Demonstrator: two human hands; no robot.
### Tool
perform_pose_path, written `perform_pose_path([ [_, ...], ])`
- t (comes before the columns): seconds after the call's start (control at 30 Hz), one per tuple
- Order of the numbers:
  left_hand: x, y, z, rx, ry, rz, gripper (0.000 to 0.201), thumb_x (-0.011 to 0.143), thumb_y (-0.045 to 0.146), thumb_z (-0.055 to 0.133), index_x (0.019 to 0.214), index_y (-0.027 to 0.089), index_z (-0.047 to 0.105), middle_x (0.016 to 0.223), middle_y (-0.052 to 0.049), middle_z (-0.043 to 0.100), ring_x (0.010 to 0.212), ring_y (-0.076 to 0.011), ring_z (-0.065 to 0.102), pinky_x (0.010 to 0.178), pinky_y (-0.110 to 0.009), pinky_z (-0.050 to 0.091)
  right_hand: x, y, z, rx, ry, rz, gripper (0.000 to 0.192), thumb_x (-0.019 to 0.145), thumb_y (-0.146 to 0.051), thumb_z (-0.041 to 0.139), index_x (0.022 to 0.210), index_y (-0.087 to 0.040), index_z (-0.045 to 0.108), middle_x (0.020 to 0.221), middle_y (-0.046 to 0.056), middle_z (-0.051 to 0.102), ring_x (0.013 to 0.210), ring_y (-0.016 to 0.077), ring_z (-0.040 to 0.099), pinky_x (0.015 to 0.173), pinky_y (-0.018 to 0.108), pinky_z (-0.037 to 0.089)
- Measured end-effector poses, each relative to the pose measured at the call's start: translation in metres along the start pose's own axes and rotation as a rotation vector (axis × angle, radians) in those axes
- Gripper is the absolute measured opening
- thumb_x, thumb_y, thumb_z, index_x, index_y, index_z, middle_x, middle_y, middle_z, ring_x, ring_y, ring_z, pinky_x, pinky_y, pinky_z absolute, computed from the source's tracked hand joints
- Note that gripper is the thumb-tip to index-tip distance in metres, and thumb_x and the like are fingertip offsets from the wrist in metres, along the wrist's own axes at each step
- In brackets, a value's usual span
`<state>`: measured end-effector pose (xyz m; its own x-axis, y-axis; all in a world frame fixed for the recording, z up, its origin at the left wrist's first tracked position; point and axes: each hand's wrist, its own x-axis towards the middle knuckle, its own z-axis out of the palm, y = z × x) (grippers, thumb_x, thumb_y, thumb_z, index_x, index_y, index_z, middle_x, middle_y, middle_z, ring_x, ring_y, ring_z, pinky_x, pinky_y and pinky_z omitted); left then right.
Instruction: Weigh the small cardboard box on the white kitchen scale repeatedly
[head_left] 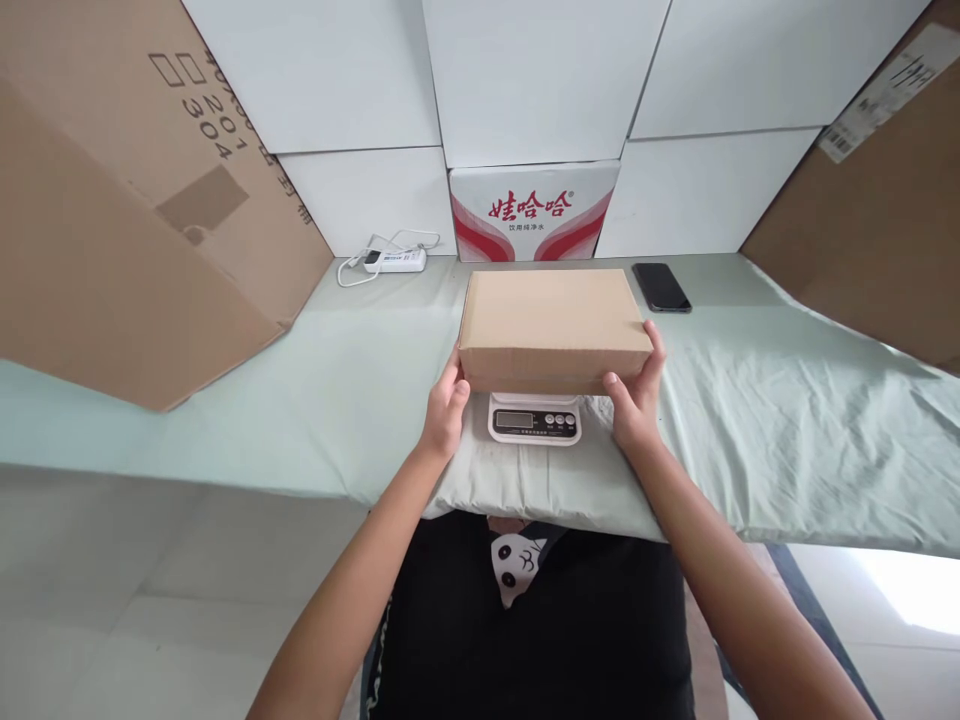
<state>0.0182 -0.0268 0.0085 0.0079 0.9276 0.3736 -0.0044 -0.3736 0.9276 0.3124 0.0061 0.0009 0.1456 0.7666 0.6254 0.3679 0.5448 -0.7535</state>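
A plain brown cardboard box (551, 315) sits over a white digital kitchen scale (534, 437), covering most of it. Only the scale's front shows, with a small display and several buttons; whether the box rests on the platform or is held just above it I cannot tell. My left hand (448, 405) grips the box's left front corner, thumb at the front. At the right front corner, my right hand (637, 395) holds the box with the thumb on its front face and fingers along the side.
A black phone (661, 288) lies behind the box to the right. A white power strip with a cable (396, 261) is at the back left. Large cardboard panels (150, 220) flank the cloth-covered table (360, 400). White boxes (532, 80) and a red-printed carton (534, 212) line the back.
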Motion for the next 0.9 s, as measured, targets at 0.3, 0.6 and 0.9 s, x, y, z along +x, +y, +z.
perform_pose_path([
  [0.3,0.0006,-0.0008,0.0004,0.006,0.016,0.031,0.079,0.106,0.073,0.052,0.17,0.028,0.05,0.181,-0.011,0.051,0.174,-0.0362,0.041,0.146,-0.054,0.033,0.0007,0.0001,0.0028,0.007,0.01,0.035,0.092,0.084,-0.074,0.072,0.163,-0.039,0.04,0.165,0.011,0.047,0.165,0.0431,0.039,0.138,0.073,0.031],
  [0.6,-0.0009,0.001,0.0012,0.016,0.018,0.022,0.083,0.104,0.077,0.052,0.17,0.027,0.05,0.178,-0.013,0.056,0.171,-0.0383,0.046,0.143,-0.055,0.039,0.0007,0.0068,0.0015,0.01,-0.002,-0.037,0.086,0.091,-0.066,0.072,0.164,-0.036,0.04,0.167,0.012,0.046,0.167,0.0413,0.037,0.141,0.071,0.026],
  [0.9,0.0004,-0.0071,-0.0008,0.007,0.053,0.06,0.086,0.103,0.077,0.056,0.174,0.029,0.046,0.186,-0.009,0.044,0.176,-0.0357,0.037,0.145,-0.049,0.036,0.0019,0.0056,0.0032,0.073,0.018,0.001,0.09,0.092,-0.077,0.065,0.166,-0.033,0.039,0.162,0.014,0.049,0.161,0.0437,0.043,0.136,0.072,0.034],
])
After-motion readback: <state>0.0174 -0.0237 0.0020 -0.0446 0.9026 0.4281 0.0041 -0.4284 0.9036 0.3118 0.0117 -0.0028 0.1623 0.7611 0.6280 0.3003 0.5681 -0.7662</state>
